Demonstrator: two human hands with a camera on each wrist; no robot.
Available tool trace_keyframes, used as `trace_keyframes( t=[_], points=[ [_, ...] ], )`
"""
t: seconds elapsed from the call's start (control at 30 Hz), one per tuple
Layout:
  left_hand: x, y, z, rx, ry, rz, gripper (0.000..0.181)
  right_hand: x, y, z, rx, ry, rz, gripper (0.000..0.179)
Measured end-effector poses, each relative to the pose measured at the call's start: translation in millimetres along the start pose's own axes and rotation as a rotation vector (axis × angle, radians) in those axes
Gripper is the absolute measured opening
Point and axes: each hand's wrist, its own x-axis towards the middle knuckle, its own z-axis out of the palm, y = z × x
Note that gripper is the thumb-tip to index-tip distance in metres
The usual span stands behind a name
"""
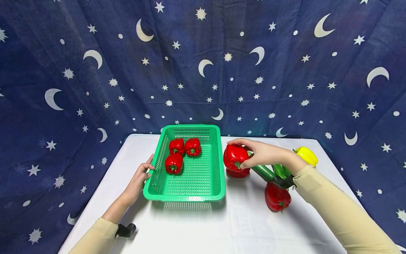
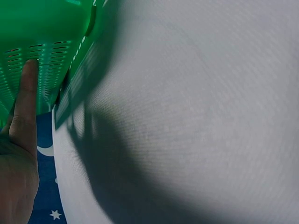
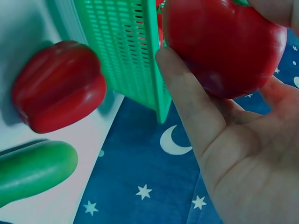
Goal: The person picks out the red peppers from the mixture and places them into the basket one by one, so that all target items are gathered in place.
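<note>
My right hand (image 1: 258, 153) holds a glossy red bell pepper (image 1: 235, 155) between fingers and thumb, just right of the green basket (image 1: 184, 198). In the right wrist view, the held pepper (image 3: 224, 46) is off the table, with the basket's perforated wall beside it. Beneath it another red pepper (image 1: 238, 173) lies on the table, partly hidden. My left hand (image 1: 138, 181) rests at the basket's left side; in the left wrist view a straight finger (image 2: 29, 88) touches the slotted outer wall. Three red peppers (image 1: 173, 163) sit in the basket's left and back part.
Right of the basket lie a long green vegetable (image 1: 264, 172), more green ones (image 1: 279, 171) partly behind the right wrist, a red pepper (image 1: 277, 197) and a yellow pepper (image 1: 306, 156). A white cloth (image 1: 190, 229) covers the table. A dark blue star-and-moon curtain (image 1: 196, 63) hangs behind.
</note>
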Motion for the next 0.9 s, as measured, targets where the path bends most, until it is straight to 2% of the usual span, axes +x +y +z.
trace_keyframes(
  t=[0.13, 0.37, 0.53, 0.9],
  points=[
    [0.3, 0.2, 0.4, -0.011, 0.001, -0.003, 0.026, 7.0, -5, 1, 0.014, -0.004, 0.004, 0.081],
    [0.3, 0.4, 0.7, -0.025, 0.001, 0.000, 0.027, 19.3, -12, 2, 0.049, -0.006, -0.048, 0.082],
    [0.5, 0.1, 0.4, -0.015, 0.001, 0.000, 0.026, 28.0, -17, 5, 0.067, -0.008, -0.055, 0.081],
    [1.1, 0.8, 0.0, -0.008, 0.007, -0.002, 0.027, 46.4, -25, 16, 0.049, -0.033, -0.073, 0.082]
  ],
)
